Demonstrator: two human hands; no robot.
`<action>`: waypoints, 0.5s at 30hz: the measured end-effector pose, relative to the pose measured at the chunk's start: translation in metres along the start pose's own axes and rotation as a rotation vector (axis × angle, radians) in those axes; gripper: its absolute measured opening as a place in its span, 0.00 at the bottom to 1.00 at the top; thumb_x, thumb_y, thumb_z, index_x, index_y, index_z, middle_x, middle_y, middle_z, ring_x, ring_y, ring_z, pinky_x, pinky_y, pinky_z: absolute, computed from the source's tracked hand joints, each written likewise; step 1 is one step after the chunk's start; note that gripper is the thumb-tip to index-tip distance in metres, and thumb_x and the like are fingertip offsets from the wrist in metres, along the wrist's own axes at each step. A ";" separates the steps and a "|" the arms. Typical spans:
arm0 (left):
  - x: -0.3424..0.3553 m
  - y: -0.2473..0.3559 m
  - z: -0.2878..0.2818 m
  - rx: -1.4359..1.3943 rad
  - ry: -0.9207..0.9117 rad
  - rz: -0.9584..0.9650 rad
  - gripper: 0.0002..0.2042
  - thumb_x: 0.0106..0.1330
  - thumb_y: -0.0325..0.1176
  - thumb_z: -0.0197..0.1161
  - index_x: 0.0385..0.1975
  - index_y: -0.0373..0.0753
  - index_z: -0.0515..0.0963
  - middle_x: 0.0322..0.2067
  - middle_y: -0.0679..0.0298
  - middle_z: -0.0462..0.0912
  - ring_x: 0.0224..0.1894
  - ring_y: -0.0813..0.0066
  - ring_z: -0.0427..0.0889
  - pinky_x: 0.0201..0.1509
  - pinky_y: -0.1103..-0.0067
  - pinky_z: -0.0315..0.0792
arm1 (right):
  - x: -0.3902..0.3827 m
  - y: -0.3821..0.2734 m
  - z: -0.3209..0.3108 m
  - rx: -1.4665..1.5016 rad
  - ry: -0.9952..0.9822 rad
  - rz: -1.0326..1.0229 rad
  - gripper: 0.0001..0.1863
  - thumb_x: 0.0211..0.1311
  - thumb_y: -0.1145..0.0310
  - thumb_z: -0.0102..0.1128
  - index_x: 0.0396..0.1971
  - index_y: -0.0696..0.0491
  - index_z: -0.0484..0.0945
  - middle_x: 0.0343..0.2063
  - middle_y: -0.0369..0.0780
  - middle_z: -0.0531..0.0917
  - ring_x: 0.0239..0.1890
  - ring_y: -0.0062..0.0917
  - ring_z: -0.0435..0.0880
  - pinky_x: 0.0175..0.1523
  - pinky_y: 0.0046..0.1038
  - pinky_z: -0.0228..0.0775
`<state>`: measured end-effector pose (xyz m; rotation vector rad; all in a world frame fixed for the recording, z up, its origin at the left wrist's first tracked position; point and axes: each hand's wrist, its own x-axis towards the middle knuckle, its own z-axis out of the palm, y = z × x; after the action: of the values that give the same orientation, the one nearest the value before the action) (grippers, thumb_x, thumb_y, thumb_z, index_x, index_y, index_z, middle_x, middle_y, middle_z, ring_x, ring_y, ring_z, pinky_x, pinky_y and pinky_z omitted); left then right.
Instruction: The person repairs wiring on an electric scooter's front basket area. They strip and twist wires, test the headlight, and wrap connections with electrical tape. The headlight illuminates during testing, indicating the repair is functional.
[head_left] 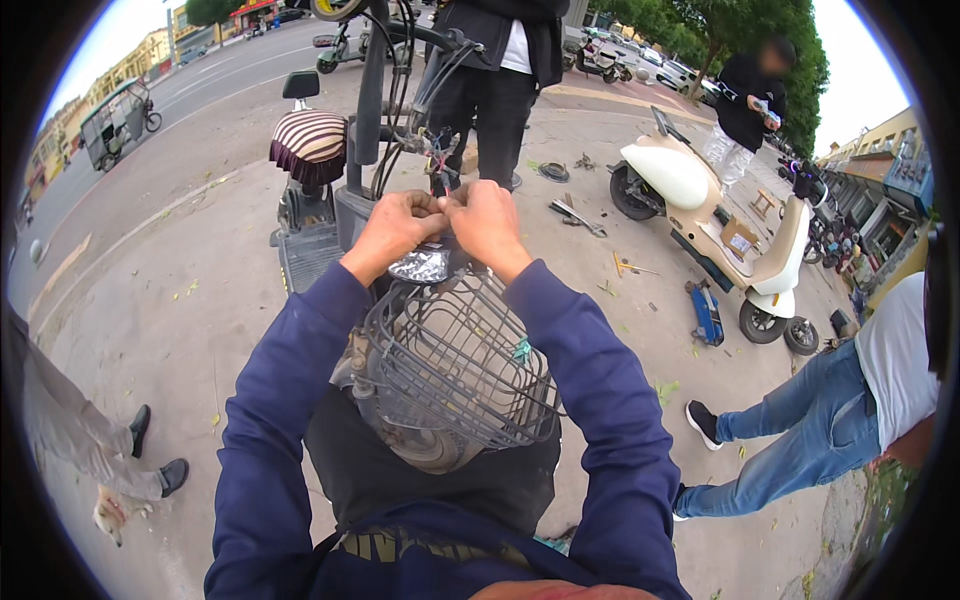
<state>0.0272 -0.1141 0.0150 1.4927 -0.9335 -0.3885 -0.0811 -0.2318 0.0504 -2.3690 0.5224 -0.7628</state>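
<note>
My left hand point(392, 232) and my right hand point(486, 225) meet fingertip to fingertip in front of an electric scooter's steering column. Both are closed in a pinch on thin electrical wires, whose ends are hidden by the fingers. Just beyond the fingertips, a tangle of coloured wires point(438, 160) hangs loose, red ones among them. Black cables point(398, 90) run down beside the column. Under my hands sits a shiny, silvery headlight point(420, 265), with a black wire basket point(455, 350) between my forearms.
A striped seat point(308, 136) is behind the column. People stand ahead, at left and at right in blue jeans point(810, 420). A cream scooter point(740, 230) is parked at right, near a wrench point(580, 218), a yellow-handled tool point(630, 264) and a blue jack-like tool point(706, 313). A dog point(108, 512) is lower left.
</note>
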 end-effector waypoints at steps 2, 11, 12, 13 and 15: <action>-0.003 0.011 0.008 -0.009 -0.031 -0.007 0.12 0.65 0.32 0.65 0.39 0.26 0.81 0.26 0.66 0.82 0.28 0.83 0.78 0.34 0.82 0.73 | 0.004 0.013 0.004 0.008 0.067 -0.003 0.14 0.57 0.60 0.67 0.30 0.58 0.85 0.30 0.52 0.86 0.38 0.47 0.86 0.43 0.44 0.77; -0.001 0.003 -0.005 0.159 -0.087 0.020 0.14 0.70 0.35 0.60 0.36 0.27 0.83 0.25 0.69 0.81 0.26 0.85 0.76 0.31 0.85 0.68 | -0.002 0.011 -0.001 0.163 0.097 0.016 0.12 0.50 0.62 0.72 0.28 0.56 0.88 0.27 0.50 0.86 0.36 0.43 0.87 0.43 0.39 0.79; -0.003 0.008 0.000 0.161 -0.107 0.007 0.13 0.70 0.34 0.60 0.36 0.28 0.83 0.25 0.69 0.82 0.26 0.86 0.76 0.30 0.86 0.68 | -0.006 0.015 -0.005 0.160 0.103 0.026 0.13 0.49 0.62 0.73 0.28 0.57 0.88 0.27 0.50 0.86 0.35 0.43 0.87 0.43 0.39 0.79; -0.003 0.014 -0.002 0.171 -0.101 -0.002 0.12 0.70 0.34 0.60 0.36 0.28 0.83 0.25 0.69 0.82 0.25 0.86 0.76 0.29 0.87 0.67 | -0.004 0.011 -0.007 0.165 0.097 0.014 0.13 0.48 0.62 0.73 0.28 0.57 0.88 0.27 0.51 0.86 0.35 0.43 0.87 0.42 0.39 0.79; -0.002 0.013 -0.001 0.148 -0.059 -0.033 0.11 0.67 0.32 0.63 0.34 0.28 0.83 0.25 0.68 0.83 0.24 0.86 0.77 0.29 0.86 0.68 | -0.006 0.008 -0.009 0.082 0.118 0.008 0.13 0.47 0.63 0.74 0.27 0.57 0.88 0.27 0.51 0.86 0.34 0.44 0.87 0.42 0.39 0.79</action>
<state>0.0221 -0.1108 0.0269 1.6404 -1.0032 -0.3968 -0.0922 -0.2387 0.0487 -2.2551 0.5388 -0.9079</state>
